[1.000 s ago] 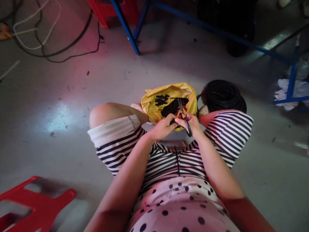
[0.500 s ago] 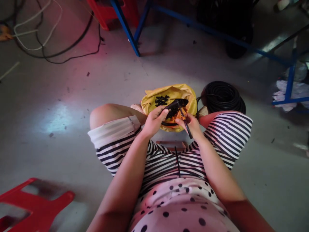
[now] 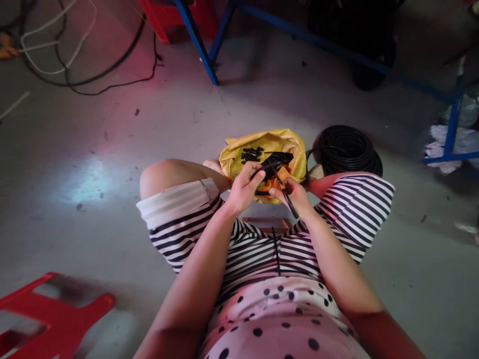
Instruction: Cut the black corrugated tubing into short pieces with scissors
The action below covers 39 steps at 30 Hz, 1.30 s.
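My left hand [image 3: 245,188] is closed round a black ribbed tube [image 3: 270,163], thumb on top, over the mouth of a yellow bag [image 3: 239,144]. Close by on the right, my right hand [image 3: 297,198] grips a scissors-like cutter [image 3: 289,202] with dark handles. Its narrow jaws point up and left toward the tube; whether they touch it I cannot tell. Several short black tube pieces [image 3: 251,153] lie in the bag. Orange material [image 3: 283,173] shows behind the cutter. Fingers hide part of the tube.
A coil of black tubing [image 3: 350,149] lies right of the bag, one end running toward it. Ahead stands a blue metal frame [image 3: 202,47] with a red stool [image 3: 159,20] behind it. Another red stool [image 3: 63,319] is at lower left. Loose cables [image 3: 108,75] lie at upper left.
My left hand has shifted slightly right with the ribbed tube, which now sits a little lower. The right hand keeps its hold on the cutter, its handle tipped slightly lower.
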Tool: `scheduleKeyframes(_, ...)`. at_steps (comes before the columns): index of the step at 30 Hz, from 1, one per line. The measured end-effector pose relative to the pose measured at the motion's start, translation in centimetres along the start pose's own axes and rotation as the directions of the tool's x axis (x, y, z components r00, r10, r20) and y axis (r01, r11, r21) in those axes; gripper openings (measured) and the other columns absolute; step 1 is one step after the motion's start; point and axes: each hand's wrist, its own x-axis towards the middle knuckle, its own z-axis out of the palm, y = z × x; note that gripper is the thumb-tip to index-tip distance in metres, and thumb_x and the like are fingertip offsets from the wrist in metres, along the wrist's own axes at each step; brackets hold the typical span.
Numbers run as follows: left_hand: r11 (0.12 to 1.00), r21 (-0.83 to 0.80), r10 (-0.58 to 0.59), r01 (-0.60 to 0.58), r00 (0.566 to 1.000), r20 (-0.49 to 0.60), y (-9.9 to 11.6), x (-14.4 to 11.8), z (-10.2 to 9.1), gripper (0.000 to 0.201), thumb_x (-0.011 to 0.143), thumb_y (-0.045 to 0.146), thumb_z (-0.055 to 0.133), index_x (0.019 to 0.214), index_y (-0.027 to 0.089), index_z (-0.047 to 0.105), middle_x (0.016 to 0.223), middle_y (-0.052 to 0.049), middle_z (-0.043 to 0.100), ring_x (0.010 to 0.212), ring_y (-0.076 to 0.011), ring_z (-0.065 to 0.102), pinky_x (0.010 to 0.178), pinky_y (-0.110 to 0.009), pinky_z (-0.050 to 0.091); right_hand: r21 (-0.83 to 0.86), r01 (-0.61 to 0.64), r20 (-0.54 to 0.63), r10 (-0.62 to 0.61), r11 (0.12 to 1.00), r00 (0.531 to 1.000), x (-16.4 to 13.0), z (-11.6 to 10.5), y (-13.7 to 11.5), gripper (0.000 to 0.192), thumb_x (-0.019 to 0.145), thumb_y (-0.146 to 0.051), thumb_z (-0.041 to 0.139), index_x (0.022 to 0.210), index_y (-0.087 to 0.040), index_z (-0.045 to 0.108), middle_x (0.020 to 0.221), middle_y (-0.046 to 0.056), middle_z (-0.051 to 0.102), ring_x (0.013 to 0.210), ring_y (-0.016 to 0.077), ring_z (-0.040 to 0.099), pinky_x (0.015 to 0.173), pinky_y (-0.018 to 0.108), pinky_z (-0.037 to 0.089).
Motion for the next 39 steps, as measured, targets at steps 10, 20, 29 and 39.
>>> scheduleKeyframes(10,0.995,0.084,0.057,-0.059,0.998,0.026,-0.4,-0.3,0.6,0.019,0.097,0.04,0.052,0.102,0.022,0.051,0.086,0.0,0.058,0.078,-0.0138,0.055,0.073,-0.026,0.043,0.041,-0.002,-0.016,0.003,0.999,1.0,0.1,0.4,0.2,0.04,0.074,-0.057,0.075,0.085,-0.024,0.058,0.079,-0.002,0.062,0.073,0.0175,0.056,0.07,0.029,0.045)
scheduleKeyframes(20,0.99,0.123,0.07,-0.07,0.998,0.01,-0.3,-0.3,0.7,0.019,0.097,0.041,0.052,0.101,0.023,0.05,0.084,0.001,0.06,0.078,-0.0146,0.059,0.075,-0.027,0.045,0.029,-0.021,-0.004,0.021,0.999,1.0,-0.1,0.3,-0.2,0.042,0.072,-0.06,0.076,0.084,-0.024,0.057,0.077,-0.002,0.061,0.072,0.0182,0.056,0.068,0.03,0.045)
scheduleKeyframes(29,0.99,0.114,0.078,-0.079,0.997,0.007,0.0,-0.3,0.9,0.016,0.097,0.038,0.052,0.099,0.022,0.05,0.085,0.0,0.06,0.079,-0.0144,0.059,0.077,-0.027,0.045,0.027,-0.01,0.011,0.01,1.0,1.0,0.1,0.5,0.5,0.04,0.074,-0.057,0.074,0.085,-0.025,0.054,0.075,-0.003,0.058,0.07,0.0176,0.054,0.066,0.029,0.043)
scheduleKeyframes(39,0.98,0.169,0.091,-0.1,0.994,0.06,-0.2,-0.3,0.5,0.017,0.097,0.036,0.052,0.104,0.021,0.054,0.09,-0.001,0.063,0.084,-0.0151,0.06,0.079,-0.026,0.046,0.04,-0.003,0.027,0.002,0.999,1.0,0.1,0.5,0.9,0.039,0.075,-0.055,0.074,0.088,-0.024,0.055,0.079,-0.003,0.059,0.071,0.0167,0.054,0.068,0.029,0.043)
